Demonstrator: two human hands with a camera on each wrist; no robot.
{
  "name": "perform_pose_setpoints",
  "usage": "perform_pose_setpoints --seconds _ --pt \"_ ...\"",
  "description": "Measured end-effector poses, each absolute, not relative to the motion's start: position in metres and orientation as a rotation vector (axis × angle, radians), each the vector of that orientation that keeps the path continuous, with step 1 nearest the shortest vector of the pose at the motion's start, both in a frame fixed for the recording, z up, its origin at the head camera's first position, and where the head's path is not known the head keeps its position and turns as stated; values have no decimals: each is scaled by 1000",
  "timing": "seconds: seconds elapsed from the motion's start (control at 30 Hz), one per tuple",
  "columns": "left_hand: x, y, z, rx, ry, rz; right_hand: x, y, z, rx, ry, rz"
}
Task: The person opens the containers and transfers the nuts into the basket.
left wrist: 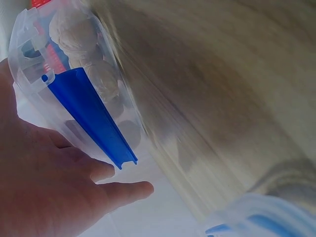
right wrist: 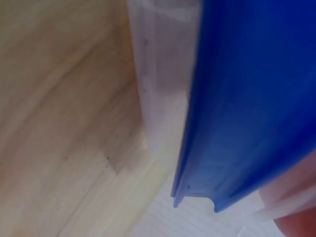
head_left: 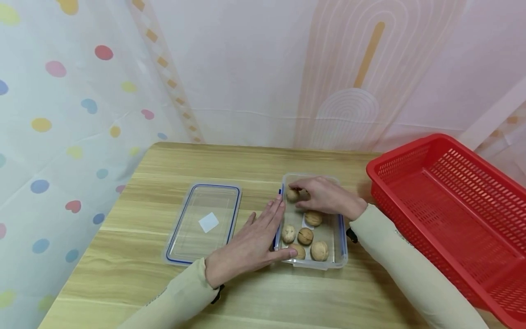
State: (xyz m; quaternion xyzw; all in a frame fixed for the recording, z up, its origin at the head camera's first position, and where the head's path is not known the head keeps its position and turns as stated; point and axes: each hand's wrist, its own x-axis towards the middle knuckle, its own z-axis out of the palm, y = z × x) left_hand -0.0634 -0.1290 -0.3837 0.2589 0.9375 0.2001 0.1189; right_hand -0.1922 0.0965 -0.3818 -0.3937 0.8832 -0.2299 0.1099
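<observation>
The clear plastic container (head_left: pixel 334 258) sits on the wooden desk (head_left: pixel 255 164) right of centre, its long axis running away from the person, with blue clips along both long sides; several walnuts (head_left: pixel 305 236) lie inside it, most toward the near end; the right hand (head_left: pixel 326 197) reaches in over the far end, its fingers (head_left: pixel 297 185) curled about one walnut (head_left: pixel 292 195) at the far left corner, the sleeve crossing the right rim; the left hand (head_left: pixel 250 244) lies flat against the container's left wall, fingers (head_left: pixel 276 211) straight and together along the blue clip (left wrist: pixel 91 116), thumb at the near corner; just left of that hand lies the blue-rimmed transparent lid (head_left: pixel 204 222), flat on the desk, parallel to the container, a small white square at its middle; well to the right a red slotted basket (head_left: pixel 415 157) stands at the desk's edge, angled toward the near right; patterned curtains hang behind.
</observation>
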Motion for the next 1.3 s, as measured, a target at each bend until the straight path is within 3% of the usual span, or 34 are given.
perform_pose_setpoints --seconds 0.77,1.3 --pt "-63 -129 -386 776 2771 549 -188 95 -381 -1174 2620 -686" --pt "-65 -130 -388 805 2813 451 -164 117 -373 -1172 2746 -944"
